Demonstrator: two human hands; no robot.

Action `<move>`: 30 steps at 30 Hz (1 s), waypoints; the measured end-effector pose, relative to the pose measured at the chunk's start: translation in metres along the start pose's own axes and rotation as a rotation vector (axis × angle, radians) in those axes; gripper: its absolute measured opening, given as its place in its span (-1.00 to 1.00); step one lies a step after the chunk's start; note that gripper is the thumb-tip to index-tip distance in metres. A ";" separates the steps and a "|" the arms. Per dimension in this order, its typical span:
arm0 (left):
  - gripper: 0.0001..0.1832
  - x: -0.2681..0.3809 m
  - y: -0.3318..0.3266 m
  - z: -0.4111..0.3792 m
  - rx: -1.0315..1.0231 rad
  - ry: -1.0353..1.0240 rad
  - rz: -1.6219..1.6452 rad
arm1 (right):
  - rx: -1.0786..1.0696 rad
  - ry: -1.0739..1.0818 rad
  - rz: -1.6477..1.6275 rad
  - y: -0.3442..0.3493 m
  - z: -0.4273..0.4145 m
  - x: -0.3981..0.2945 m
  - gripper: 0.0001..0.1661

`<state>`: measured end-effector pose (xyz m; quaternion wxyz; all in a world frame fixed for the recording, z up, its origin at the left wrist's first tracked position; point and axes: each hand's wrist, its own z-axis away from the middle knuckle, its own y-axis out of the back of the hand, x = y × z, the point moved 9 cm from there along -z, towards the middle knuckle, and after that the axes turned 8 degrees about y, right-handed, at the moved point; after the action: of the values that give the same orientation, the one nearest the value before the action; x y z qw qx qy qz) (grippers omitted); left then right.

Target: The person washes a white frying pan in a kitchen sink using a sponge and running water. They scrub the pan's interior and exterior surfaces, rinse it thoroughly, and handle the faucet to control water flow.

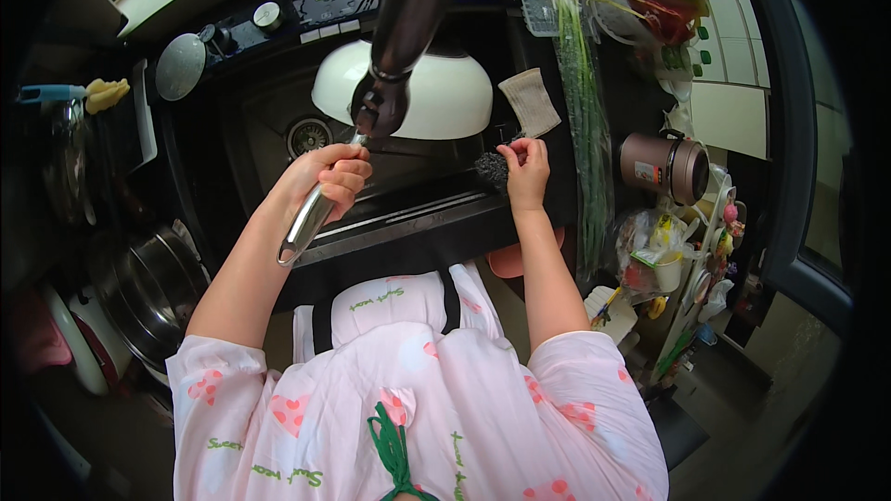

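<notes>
My left hand (330,174) is wrapped around the shiny metal handle (306,223) of a dark pan (411,14). The pan is seen almost edge-on, rising to the top of the picture above the sink (268,160). At the sink's right front corner, my right hand (527,170) pinches a grey steel-wool scourer (493,168) between thumb and fingers; some of it is hidden behind the fingers. A large white basin (445,94) sits tilted in the sink, partly covered by the pan. Just beyond my right hand lies a beige cloth (530,103).
Long green onions (581,118) in plastic lie right of the sink. Beyond them is a brown insulated mug (647,167) on its side. A round drain (310,136) shows at left. Stacked metal pots (150,285) stand left of me, and a control panel (334,7) runs along the back.
</notes>
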<state>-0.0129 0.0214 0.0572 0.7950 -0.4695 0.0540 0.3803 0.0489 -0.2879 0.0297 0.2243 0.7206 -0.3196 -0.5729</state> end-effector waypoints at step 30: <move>-0.83 0.000 0.000 0.003 -0.011 0.001 -0.006 | -0.236 0.218 0.750 -0.031 0.015 0.012 -0.53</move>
<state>-0.0136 0.0236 0.0589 0.7936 -0.4740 0.0509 0.3781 0.0417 -0.2744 -0.0032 0.5315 0.5800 -0.4665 -0.4043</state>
